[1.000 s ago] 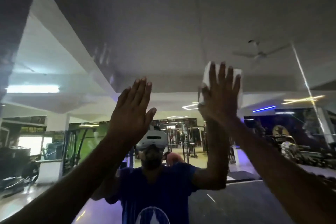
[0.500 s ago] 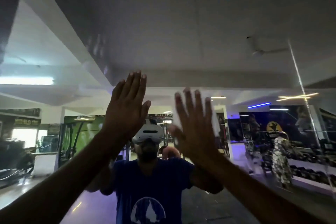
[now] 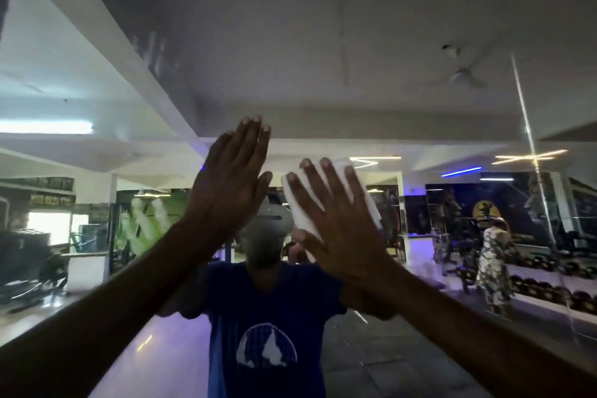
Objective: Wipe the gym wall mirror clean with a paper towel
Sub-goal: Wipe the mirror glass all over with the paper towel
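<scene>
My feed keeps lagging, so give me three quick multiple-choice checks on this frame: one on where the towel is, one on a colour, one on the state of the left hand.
1. Where is the paper towel?
A. Under the right hand, against the mirror
B. Under the left hand
C. On the floor

2. What colour is the reflected T-shirt?
A. Red
B. Blue
C. White

3. How is the left hand?
A. Clenched in a fist
B. Pinching the towel
C. Flat, fingers straight, holding nothing

Answers:
1 A: white towel edges show between and around the right hand's spread fingers.
2 B: the shirt is dark blue with a pale round emblem.
3 C: the left hand is raised at the glass beside the towel, fingers straight and together, with no paper under it.
</scene>
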A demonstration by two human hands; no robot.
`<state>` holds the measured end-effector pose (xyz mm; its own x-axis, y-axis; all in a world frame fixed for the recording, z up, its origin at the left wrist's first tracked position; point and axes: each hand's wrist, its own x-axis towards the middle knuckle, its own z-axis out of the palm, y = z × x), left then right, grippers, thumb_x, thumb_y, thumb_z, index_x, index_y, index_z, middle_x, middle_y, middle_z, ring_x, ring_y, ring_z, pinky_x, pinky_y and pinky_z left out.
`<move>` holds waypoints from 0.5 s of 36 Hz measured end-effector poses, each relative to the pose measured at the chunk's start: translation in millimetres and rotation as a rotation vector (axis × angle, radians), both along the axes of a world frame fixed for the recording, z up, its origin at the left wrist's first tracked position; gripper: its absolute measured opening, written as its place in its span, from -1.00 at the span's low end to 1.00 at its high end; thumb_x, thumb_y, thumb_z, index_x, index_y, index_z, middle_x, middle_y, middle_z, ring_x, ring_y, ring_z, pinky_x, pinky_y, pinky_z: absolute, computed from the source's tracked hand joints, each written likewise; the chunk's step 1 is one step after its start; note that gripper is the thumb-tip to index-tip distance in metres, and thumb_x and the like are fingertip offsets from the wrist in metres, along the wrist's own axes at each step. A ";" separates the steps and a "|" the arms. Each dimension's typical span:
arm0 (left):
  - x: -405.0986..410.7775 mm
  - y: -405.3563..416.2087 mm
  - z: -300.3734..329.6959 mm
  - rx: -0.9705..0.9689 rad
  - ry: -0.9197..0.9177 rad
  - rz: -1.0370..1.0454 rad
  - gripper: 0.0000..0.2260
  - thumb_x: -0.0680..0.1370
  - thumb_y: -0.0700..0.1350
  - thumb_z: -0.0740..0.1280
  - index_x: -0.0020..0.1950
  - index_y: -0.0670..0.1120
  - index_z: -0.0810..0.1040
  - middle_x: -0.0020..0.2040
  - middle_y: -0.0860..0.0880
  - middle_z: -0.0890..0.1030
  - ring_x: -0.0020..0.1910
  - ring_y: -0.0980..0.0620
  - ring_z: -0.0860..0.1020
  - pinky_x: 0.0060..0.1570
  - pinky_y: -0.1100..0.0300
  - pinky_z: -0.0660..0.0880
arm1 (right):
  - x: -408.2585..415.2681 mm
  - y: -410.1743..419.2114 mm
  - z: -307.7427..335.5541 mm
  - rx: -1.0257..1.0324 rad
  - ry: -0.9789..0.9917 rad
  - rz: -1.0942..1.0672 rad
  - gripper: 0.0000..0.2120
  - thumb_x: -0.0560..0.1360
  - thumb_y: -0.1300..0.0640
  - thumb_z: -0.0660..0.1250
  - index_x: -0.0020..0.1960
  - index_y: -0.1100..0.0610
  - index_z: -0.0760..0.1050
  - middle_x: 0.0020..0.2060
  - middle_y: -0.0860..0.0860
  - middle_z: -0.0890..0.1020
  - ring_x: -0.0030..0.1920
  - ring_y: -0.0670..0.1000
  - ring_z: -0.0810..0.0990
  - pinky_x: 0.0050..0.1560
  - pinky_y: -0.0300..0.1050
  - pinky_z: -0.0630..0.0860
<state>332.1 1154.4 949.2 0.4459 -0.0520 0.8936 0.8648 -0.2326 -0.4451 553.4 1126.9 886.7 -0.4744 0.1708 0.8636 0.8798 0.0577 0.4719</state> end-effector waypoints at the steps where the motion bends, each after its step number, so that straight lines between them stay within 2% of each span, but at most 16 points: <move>1: -1.8 0.8 -0.5 -0.008 0.003 -0.002 -0.41 0.73 0.06 0.00 0.70 -0.21 0.09 0.69 -0.21 0.09 0.69 -0.14 0.05 0.64 -0.06 0.00 | 16.7 -0.4 9.8 -0.003 -0.095 -0.007 -0.27 0.69 -0.31 -0.09 0.74 0.05 -0.01 0.72 0.16 -0.05 0.71 0.22 -0.09 0.64 0.40 -0.07; 2: -3.1 1.4 -0.8 -0.013 0.003 0.003 -0.41 0.73 0.07 0.00 0.70 -0.19 0.08 0.70 -0.20 0.08 0.70 -0.12 0.03 0.64 -0.02 -0.04 | 36.7 -1.1 24.2 0.005 -0.137 -0.023 -0.28 0.69 -0.31 -0.11 0.74 0.03 0.01 0.72 0.15 0.00 0.71 0.21 -0.05 0.65 0.38 -0.07; 4: -3.4 1.6 -0.1 -0.005 0.003 0.021 -0.40 0.73 0.08 -0.01 0.70 -0.19 0.07 0.70 -0.19 0.08 0.70 -0.10 0.02 0.64 0.02 -0.09 | 78.6 -1.3 62.1 0.062 -0.045 -0.059 -0.32 0.70 -0.27 -0.06 0.74 -0.02 -0.06 0.72 0.12 0.05 0.71 0.19 0.02 0.65 0.35 -0.03; 6: -2.1 0.5 0.3 -0.005 -0.010 0.019 -0.40 0.73 0.09 -0.01 0.70 -0.19 0.07 0.70 -0.19 0.07 0.70 -0.10 0.02 0.64 0.04 -0.10 | 115.4 -3.2 99.0 0.141 0.189 -0.113 -0.33 0.69 -0.21 -0.04 0.72 -0.08 -0.18 0.71 0.12 0.09 0.70 0.20 0.08 0.62 0.35 0.07; 8: -0.3 0.5 -1.1 -0.008 -0.019 0.014 -0.40 0.72 0.09 -0.03 0.70 -0.19 0.08 0.70 -0.19 0.08 0.70 -0.11 0.03 0.64 0.01 -0.08 | 131.0 -7.5 123.4 0.170 0.454 -0.121 -0.33 0.67 -0.21 -0.09 0.73 -0.06 -0.11 0.71 0.13 0.11 0.68 0.23 0.12 0.59 0.38 0.12; 10: 0.3 1.4 -1.9 -0.015 -0.019 0.020 -0.40 0.73 0.10 -0.04 0.70 -0.20 0.07 0.70 -0.19 0.07 0.70 -0.12 0.03 0.65 -0.02 -0.04 | 111.1 -5.0 131.0 0.198 0.664 -0.062 -0.29 0.64 -0.26 -0.13 0.74 -0.01 0.00 0.71 0.15 0.08 0.69 0.26 0.09 0.61 0.41 0.06; 11: 0.1 1.9 -2.3 -0.018 -0.018 0.024 -0.40 0.73 0.10 -0.05 0.70 -0.20 0.07 0.70 -0.19 0.06 0.70 -0.12 0.02 0.65 -0.04 -0.02 | 88.0 -3.5 125.9 0.220 0.703 -0.046 -0.26 0.64 -0.29 -0.14 0.74 0.01 0.00 0.71 0.17 0.05 0.69 0.27 0.05 0.63 0.40 -0.01; 12: -0.2 2.3 -2.4 -0.020 -0.015 0.026 -0.40 0.73 0.10 -0.05 0.70 -0.20 0.06 0.70 -0.19 0.06 0.70 -0.11 0.02 0.65 -0.05 -0.01 | 61.1 -2.1 115.3 0.221 0.666 -0.033 -0.25 0.66 -0.31 -0.12 0.74 0.03 -0.03 0.72 0.17 -0.01 0.70 0.27 -0.02 0.64 0.39 -0.08; 13: -0.9 2.5 -2.4 -0.024 -0.011 0.026 -0.40 0.74 0.11 -0.07 0.70 -0.20 0.07 0.70 -0.19 0.06 0.70 -0.11 0.02 0.64 -0.05 0.00 | 34.9 0.6 101.4 0.199 0.546 -0.023 -0.26 0.68 -0.31 -0.10 0.74 0.04 -0.08 0.72 0.16 -0.08 0.71 0.26 -0.10 0.65 0.38 -0.14; 15: -2.6 1.7 -1.5 -0.029 -0.004 0.018 -0.40 0.75 0.13 -0.13 0.70 -0.19 0.09 0.70 -0.18 0.08 0.70 -0.10 0.02 0.64 -0.03 0.00 | 2.6 4.0 75.5 0.109 0.207 0.008 -0.28 0.71 -0.28 -0.04 0.74 0.04 -0.12 0.72 0.15 -0.13 0.71 0.22 -0.18 0.64 0.40 -0.15; 17: -4.6 0.4 -0.2 -0.032 0.008 0.008 -0.38 0.75 0.17 -0.17 0.70 -0.18 0.11 0.70 -0.18 0.11 0.70 -0.09 0.04 0.63 -0.03 0.02 | 15.5 3.0 77.8 0.075 -0.028 0.014 -0.31 0.72 -0.24 -0.03 0.74 0.01 -0.10 0.72 0.13 -0.07 0.71 0.19 -0.12 0.65 0.38 -0.12; 18: -5.6 -0.3 0.5 -0.032 0.017 0.011 -0.37 0.75 0.17 -0.17 0.70 -0.18 0.11 0.70 -0.18 0.12 0.70 -0.09 0.05 0.63 -0.02 0.02 | 32.5 1.2 90.6 0.082 -0.077 -0.006 -0.33 0.71 -0.22 -0.03 0.74 -0.01 -0.08 0.72 0.11 -0.02 0.71 0.18 -0.07 0.65 0.36 -0.10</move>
<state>326.5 1154.2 949.7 0.4613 -0.0183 0.8871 0.8597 -0.2377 -0.4520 585.8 1128.2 977.3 -0.5389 0.1041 0.8359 0.8410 0.0107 0.5409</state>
